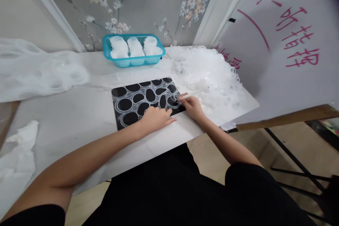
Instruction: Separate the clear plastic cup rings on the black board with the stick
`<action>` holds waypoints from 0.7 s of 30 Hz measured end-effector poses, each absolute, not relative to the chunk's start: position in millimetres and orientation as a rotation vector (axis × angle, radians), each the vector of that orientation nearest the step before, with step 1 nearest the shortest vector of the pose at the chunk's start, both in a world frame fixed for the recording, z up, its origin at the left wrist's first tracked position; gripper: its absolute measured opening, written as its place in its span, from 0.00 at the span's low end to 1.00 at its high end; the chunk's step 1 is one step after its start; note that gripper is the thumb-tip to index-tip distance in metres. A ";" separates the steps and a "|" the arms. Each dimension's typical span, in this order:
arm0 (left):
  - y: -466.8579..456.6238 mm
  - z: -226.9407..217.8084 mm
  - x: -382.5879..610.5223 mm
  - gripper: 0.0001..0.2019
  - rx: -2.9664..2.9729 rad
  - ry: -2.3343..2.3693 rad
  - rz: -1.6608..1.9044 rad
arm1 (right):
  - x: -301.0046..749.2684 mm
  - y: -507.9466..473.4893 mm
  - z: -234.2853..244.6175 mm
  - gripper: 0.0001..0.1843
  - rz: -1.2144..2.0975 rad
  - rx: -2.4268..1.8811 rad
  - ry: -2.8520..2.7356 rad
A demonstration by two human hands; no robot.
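A black sheet (150,95) lies on the white table, covered with pale, see-through ring shapes that press against each other, some round and some bent. My left hand (156,118) rests over its near edge, fingers spread loosely and thumb out on the table. At the sheet's right end, my right hand (192,106) is closed in a pinch. A thin, pale, stick-like piece (184,95) shows at its fingertips, beside a ring at the sheet's edge; its kind is too small to tell. Right of that hand spreads a heap of clear rings (203,67).
A blue plastic basket (132,63) holding stacks of white rings stands against the wall. Translucent bags (39,72) lie at the left, with crumpled white tissue (22,148) nearer me. A white board with red handwriting (286,42) leans at the right beside the table (87,120).
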State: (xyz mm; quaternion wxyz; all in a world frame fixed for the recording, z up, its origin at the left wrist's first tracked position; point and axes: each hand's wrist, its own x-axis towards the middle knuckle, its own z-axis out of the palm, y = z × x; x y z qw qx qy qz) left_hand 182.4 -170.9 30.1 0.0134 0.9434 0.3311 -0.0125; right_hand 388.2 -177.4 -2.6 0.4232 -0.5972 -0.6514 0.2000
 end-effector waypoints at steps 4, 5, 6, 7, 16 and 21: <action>-168.4 21.4 190.2 0.32 2.943 1.005 -0.113 | 383.4 -183.9 -7.3 0.20 0.672 -1.452 -1.607; -167.4 20.1 191.5 0.33 2.936 1.022 -0.128 | 384.3 -183.0 -7.2 0.20 0.688 -1.447 -1.608; -166.4 19.1 192.7 0.33 2.927 1.039 -0.144 | 385.5 -181.9 -7.2 0.19 0.700 -1.443 -1.609; -165.5 18.5 193.7 0.33 2.918 1.052 -0.159 | 386.6 -181.0 -7.4 0.18 0.708 -1.439 -1.611; -157.6 19.7 196.4 0.35 2.891 0.988 -0.213 | 387.0 -189.0 -10.0 0.14 0.545 -1.396 -1.815; -152.7 23.0 198.4 0.37 2.822 0.967 -0.221 | 385.1 -196.8 -7.9 0.09 0.035 -1.384 -2.273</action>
